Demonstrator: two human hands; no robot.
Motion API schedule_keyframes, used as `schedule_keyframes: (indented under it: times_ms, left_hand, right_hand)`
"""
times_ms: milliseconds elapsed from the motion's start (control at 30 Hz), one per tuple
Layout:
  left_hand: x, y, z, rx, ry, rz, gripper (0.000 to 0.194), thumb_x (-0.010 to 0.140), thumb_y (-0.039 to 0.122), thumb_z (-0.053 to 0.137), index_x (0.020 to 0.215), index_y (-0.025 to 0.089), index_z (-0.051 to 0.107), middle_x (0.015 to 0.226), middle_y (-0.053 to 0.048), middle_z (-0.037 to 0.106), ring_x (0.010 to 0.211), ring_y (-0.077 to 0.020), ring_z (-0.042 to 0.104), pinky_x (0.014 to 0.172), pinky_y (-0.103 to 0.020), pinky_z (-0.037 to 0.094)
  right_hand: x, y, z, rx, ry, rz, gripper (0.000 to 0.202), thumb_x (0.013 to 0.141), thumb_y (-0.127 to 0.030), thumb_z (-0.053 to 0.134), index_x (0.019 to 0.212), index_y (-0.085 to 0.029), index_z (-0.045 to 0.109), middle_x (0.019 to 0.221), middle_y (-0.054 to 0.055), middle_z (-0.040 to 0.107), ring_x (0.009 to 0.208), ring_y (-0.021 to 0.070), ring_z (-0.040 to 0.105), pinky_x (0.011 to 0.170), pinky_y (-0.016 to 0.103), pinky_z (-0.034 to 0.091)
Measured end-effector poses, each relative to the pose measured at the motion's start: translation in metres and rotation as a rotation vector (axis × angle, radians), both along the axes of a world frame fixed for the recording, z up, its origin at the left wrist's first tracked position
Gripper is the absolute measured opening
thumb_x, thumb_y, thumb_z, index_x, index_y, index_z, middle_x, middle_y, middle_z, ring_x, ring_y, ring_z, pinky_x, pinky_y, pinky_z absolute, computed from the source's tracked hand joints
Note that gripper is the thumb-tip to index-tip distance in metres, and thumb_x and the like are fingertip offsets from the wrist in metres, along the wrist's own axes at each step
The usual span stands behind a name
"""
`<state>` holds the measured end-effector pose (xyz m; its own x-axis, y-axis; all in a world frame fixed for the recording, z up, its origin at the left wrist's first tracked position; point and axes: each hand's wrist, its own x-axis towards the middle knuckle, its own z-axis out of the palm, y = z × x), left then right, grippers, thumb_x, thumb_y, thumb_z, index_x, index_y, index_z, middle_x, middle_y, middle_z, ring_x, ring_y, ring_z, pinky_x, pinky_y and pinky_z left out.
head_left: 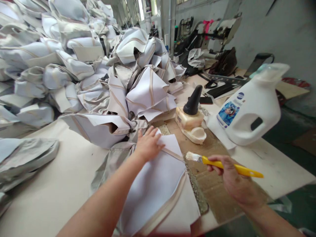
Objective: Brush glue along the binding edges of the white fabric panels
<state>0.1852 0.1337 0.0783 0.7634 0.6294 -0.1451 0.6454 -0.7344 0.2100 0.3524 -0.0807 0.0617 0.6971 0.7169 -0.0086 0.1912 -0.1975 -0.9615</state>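
Observation:
My left hand (149,144) lies with its fingers spread on a white sewn panel (158,184) with beige tape along its seams. Grey fabric (113,158) joined to the panel bunches up beneath my left forearm. In my right hand (234,179) is a paintbrush (222,164) with a yellow handle, its pale bristles pointing left, close to the panel's right edge. Under that edge lies a brown cardboard sheet (214,194), crusted along its left side. Beyond the brush stands a cream-coloured glue container (189,120) with a black cone-shaped top (193,102).
A tall heap of similar white and grey sewn pieces (61,59) covers the back left. At the right stands a big white jug (254,105) with a blue label. Behind are a phone (206,100), black straps (222,90) and a sewing machine (222,31). More grey fabric (27,161) lies far left.

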Motion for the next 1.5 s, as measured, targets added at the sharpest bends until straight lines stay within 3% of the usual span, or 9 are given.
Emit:
schedule_keyframes:
  times_ms: [67,167,300,467,633,767,1100,1367,1500]
  left_hand:
    - [-0.009,0.028,-0.017,-0.125,0.037,0.209,0.060,0.081,0.053,0.045,0.130,0.019,0.039,0.142,-0.008,0.032,0.130,-0.0241,0.029,0.106,-0.040,0.024]
    - [-0.024,0.048,-0.025,-0.278,0.121,0.282,0.074,0.071,0.058,0.054,0.131,0.017,0.037,0.128,-0.008,0.051,0.110,-0.0202,0.052,0.090,-0.026,0.042]
    - [-0.035,0.050,-0.018,-0.249,0.191,0.304,0.050,0.066,0.043,0.061,0.111,0.024,0.053,0.104,-0.002,0.064,0.091,-0.0208,0.060,0.075,-0.026,0.047]
    - [-0.043,0.040,-0.014,-0.121,0.211,0.316,0.042,0.071,0.035,0.057,0.111,0.022,0.054,0.107,-0.008,0.061,0.099,-0.0254,0.056,0.085,-0.033,0.042]
    - [-0.030,0.001,-0.029,0.011,0.060,0.204,0.045,0.084,0.039,0.044,0.128,0.027,0.041,0.141,-0.007,0.032,0.127,-0.0306,0.027,0.099,-0.051,0.027]
    - [-0.016,-0.024,-0.046,-0.007,-0.036,-0.064,0.032,0.090,0.043,0.032,0.097,0.030,0.060,0.116,-0.001,0.055,0.120,-0.0283,0.035,0.098,-0.067,0.010]
    - [-0.013,-0.024,-0.068,-0.049,-0.093,-0.018,0.028,0.090,0.033,0.036,0.091,0.025,0.063,0.103,-0.002,0.058,0.117,-0.0253,0.038,0.101,-0.065,0.003]
    - [-0.017,-0.025,-0.072,-0.046,-0.133,-0.017,0.027,0.090,0.033,0.036,0.092,0.026,0.062,0.109,-0.001,0.057,0.119,-0.0252,0.037,0.102,-0.064,0.002]
    - [-0.016,-0.025,-0.071,-0.060,-0.112,-0.003,0.028,0.090,0.033,0.037,0.094,0.025,0.063,0.109,-0.002,0.057,0.120,-0.0254,0.036,0.104,-0.062,0.000]
  right_hand:
    - [-0.003,0.008,-0.001,0.041,0.030,0.019,0.041,0.085,-0.056,0.039,0.083,-0.020,0.059,0.059,0.000,0.054,0.062,0.0141,0.057,0.060,0.024,0.049]
    - [-0.007,0.013,-0.009,0.038,0.065,0.008,0.034,0.086,-0.051,0.043,0.085,-0.021,0.058,0.060,-0.001,0.053,0.065,0.0140,0.058,0.063,0.024,0.049]
    - [-0.009,0.013,-0.020,-0.029,0.069,-0.014,0.029,0.082,-0.047,0.052,0.086,-0.019,0.059,0.065,-0.001,0.057,0.066,0.0144,0.059,0.064,0.025,0.049]
    - [-0.007,0.023,-0.018,-0.014,0.119,-0.044,0.032,0.081,-0.049,0.052,0.087,-0.018,0.058,0.064,0.000,0.057,0.064,0.0149,0.058,0.061,0.025,0.048]
    - [-0.006,0.049,-0.018,-0.075,0.044,0.079,0.031,0.080,-0.049,0.053,0.083,-0.018,0.056,0.066,0.001,0.058,0.064,0.0159,0.055,0.063,0.027,0.046]
    - [-0.006,0.076,-0.033,-0.091,-0.037,0.204,0.032,0.083,-0.049,0.046,0.077,-0.018,0.055,0.061,0.000,0.054,0.059,0.0148,0.052,0.060,0.026,0.043]
    - [-0.004,0.180,-0.069,-0.103,-0.220,0.317,0.030,0.081,-0.041,0.043,0.062,-0.018,0.051,0.054,0.000,0.051,0.053,0.0142,0.048,0.053,0.025,0.037]
    - [-0.014,0.113,-0.051,-0.216,-0.261,0.463,0.030,0.081,-0.032,0.042,0.053,-0.020,0.040,0.049,-0.003,0.042,0.049,0.0124,0.042,0.049,0.025,0.032]
    - [-0.013,0.133,-0.054,-0.189,-0.281,0.426,0.029,0.081,-0.032,0.042,0.054,-0.020,0.042,0.047,-0.003,0.042,0.048,0.0125,0.042,0.047,0.024,0.031]
